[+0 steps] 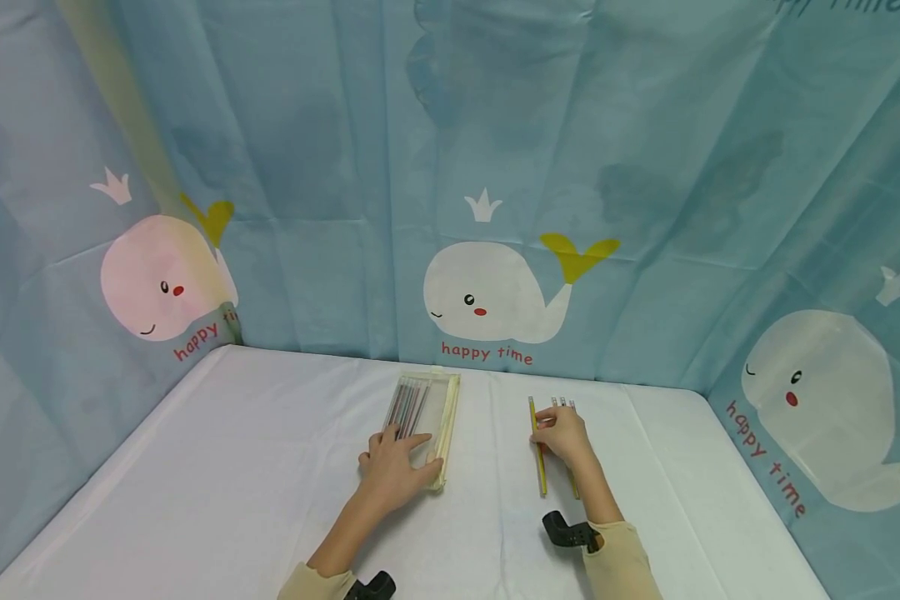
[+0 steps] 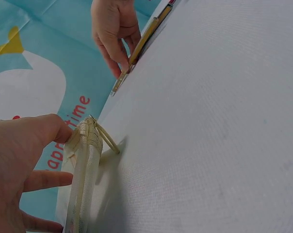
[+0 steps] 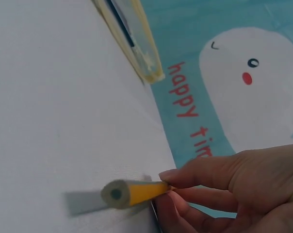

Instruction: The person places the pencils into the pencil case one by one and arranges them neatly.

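My right hand (image 1: 567, 437) pinches a yellow pencil (image 1: 543, 482) between thumb and fingers, over the right part of the table. In the right wrist view the pencil's (image 3: 142, 192) blunt end, with its dark core, points at the camera. Several more pencils (image 1: 574, 485) lie beside and partly under that hand. My left hand (image 1: 392, 473) rests with spread fingers on a clear zip pouch (image 1: 439, 404) with cream edging. Thin dark sticks, like pencils or pens (image 1: 408, 402), show inside the pouch. In the left wrist view, the thumb and fingertips touch the pouch's zipped edge (image 2: 86, 160).
A white cloth (image 1: 217, 483) covers the table. Blue curtains (image 1: 330, 275) printed with whales hang behind it and at both sides. Each wrist carries a black camera mount (image 1: 566, 531). A cord loop (image 2: 107, 138) hangs from the pouch's zip end.
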Demonstrator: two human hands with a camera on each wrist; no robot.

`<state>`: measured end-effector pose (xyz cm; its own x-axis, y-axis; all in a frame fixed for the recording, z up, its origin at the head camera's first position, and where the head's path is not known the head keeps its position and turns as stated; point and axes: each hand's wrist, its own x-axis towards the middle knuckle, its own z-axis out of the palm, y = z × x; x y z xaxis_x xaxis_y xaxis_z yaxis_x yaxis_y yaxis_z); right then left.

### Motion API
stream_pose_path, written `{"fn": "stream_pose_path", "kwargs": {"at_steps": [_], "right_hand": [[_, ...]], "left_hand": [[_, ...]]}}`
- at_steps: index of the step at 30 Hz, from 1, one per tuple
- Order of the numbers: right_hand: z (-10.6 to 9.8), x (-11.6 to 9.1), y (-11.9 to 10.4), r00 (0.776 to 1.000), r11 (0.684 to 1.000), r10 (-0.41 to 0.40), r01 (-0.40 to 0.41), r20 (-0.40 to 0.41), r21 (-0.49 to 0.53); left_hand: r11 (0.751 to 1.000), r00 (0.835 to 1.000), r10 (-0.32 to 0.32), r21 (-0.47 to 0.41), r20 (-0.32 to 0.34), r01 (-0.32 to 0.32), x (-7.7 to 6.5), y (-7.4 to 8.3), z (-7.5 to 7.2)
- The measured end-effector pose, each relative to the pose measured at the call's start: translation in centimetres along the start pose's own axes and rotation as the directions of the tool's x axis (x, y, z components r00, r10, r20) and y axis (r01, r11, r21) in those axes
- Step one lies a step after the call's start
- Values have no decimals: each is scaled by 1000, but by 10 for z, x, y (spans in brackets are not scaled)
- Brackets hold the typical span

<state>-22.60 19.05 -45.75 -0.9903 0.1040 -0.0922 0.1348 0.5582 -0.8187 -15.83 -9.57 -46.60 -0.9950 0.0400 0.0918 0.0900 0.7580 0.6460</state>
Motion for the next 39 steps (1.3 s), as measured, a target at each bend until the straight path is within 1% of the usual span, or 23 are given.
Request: {"fn": "stream_pose_path", "kwargs": {"at_steps": [9,15,29,39], "right_hand": [[-1,2,2,999,999,34,-34,10,31],[-1,2,1,998,993,48,-52,34,102],[1,-2,-2,997,984,5,-19,79,179],[8,-1,-9,996,975,-3,-18,93,222]], "left_hand": [[1000,1000,2,9,0,-2,1,-1,0],[1000,1000,-2,7,8,2,1,0,0],[1000,1000,0,6,2,0,1,-1,0],[1000,1000,0,3,4,0,1,-1,1]]}}
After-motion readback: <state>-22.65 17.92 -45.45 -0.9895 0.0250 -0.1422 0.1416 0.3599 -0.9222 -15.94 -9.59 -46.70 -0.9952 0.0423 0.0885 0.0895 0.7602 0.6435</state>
